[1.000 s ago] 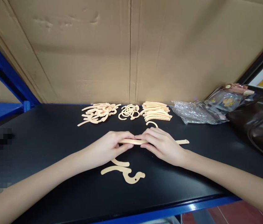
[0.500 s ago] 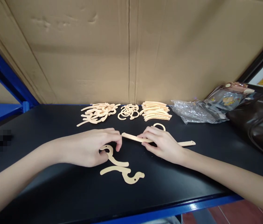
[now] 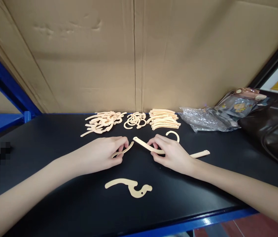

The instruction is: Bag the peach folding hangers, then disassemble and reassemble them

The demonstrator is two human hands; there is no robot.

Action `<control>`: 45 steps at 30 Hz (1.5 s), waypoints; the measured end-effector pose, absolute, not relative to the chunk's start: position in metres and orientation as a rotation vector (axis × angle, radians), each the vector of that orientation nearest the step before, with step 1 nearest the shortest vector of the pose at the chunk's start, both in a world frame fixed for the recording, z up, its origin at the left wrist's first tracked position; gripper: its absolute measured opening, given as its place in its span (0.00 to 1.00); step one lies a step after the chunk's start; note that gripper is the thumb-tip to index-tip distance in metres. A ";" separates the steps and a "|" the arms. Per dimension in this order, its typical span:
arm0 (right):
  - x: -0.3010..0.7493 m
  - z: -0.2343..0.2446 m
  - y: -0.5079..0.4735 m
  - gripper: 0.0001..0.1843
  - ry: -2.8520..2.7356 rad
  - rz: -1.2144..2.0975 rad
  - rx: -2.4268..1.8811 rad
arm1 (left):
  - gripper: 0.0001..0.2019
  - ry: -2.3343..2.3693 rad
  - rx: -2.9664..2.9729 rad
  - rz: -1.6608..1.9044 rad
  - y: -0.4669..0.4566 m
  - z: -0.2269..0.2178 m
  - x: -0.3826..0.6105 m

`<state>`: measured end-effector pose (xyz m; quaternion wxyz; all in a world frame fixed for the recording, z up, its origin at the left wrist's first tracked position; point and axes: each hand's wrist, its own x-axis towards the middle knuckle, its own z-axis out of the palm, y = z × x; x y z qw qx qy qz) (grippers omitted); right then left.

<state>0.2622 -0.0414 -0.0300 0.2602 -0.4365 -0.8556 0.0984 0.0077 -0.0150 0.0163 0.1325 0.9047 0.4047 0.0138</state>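
Observation:
My left hand (image 3: 115,149) pinches a thin curved beige plastic piece (image 3: 129,146), lifted above the black table, with part of it hidden behind the fingers. My right hand (image 3: 170,153) is closed around a beige bar (image 3: 142,144) with a small hole at its end; a bar end (image 3: 201,153) also sticks out on the right of this hand. A beige hook (image 3: 175,134) shows just behind the right hand; whether it joins the bar is hidden. In front of both hands lies a curved beige hanger-like arm (image 3: 121,181) with a notched, holed end.
At the back of the black table (image 3: 62,204) are a heap of curved arms (image 3: 104,121), a small heap of hooks (image 3: 136,120) and a stack of bars (image 3: 165,118). Clear plastic bags (image 3: 208,118) and a dark brown bag (image 3: 272,125) stand right. Cardboard (image 3: 80,59) rises behind.
My left hand has picked up the upper curved piece from the table. The bar in my right hand has tilted, and the hook beside it has shifted slightly right.

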 end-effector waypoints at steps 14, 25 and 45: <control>0.262 -0.029 -0.043 0.16 -2.287 0.341 -1.288 | 0.10 1.038 1.800 0.717 -0.016 0.006 0.023; 0.264 -0.031 -0.042 0.11 -2.264 0.404 -1.160 | 0.10 1.060 1.411 0.886 -0.021 0.005 0.029; 0.262 -0.028 -0.041 0.10 -2.286 0.513 -1.073 | 0.07 0.981 1.458 0.893 -0.022 -0.011 0.036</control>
